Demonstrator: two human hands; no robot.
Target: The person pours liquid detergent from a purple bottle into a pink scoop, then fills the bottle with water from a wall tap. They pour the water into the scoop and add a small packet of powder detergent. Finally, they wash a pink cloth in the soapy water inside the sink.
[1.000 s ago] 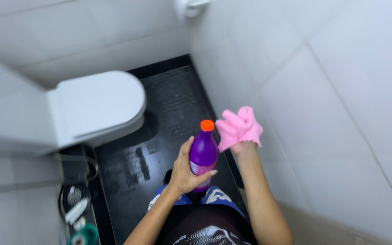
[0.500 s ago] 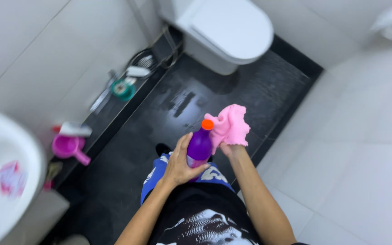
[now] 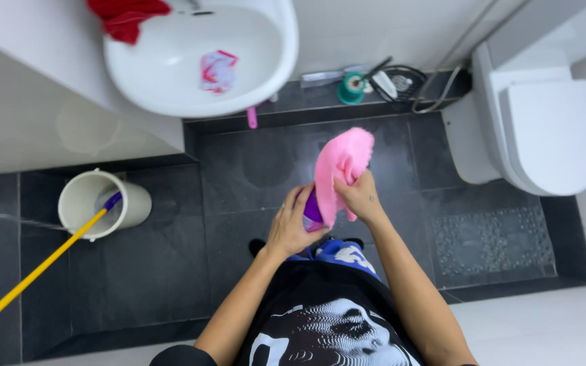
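**A:** ok so what's different from half a second ago? Closest in, both hands are together at centre frame. The left hand (image 3: 291, 229) is wrapped shut around the purple bottle (image 3: 312, 211), same as before, but the orange cap that was showing is now hidden: the pink cloth (image 3: 341, 165) sits right over the top of it.

**B:** yeah, and the right hand (image 3: 359, 197) is pinching that cloth closed, pressing it against the bottle's top at about 1 o'clock from the left hand. Looks to me like the cloth is getting dosed with cleaner, just my read.

**A:** the view has swung too. The white bucket (image 3: 99, 202) with the yellow-handled mop (image 3: 38, 268) is now at 9 o'clock.

**B:** toilet (image 3: 544, 132) has moved out to 2 o'clock, and the sink (image 3: 201, 57) sits at 11, far end, with a red rag (image 3: 127, 16) on its rim.
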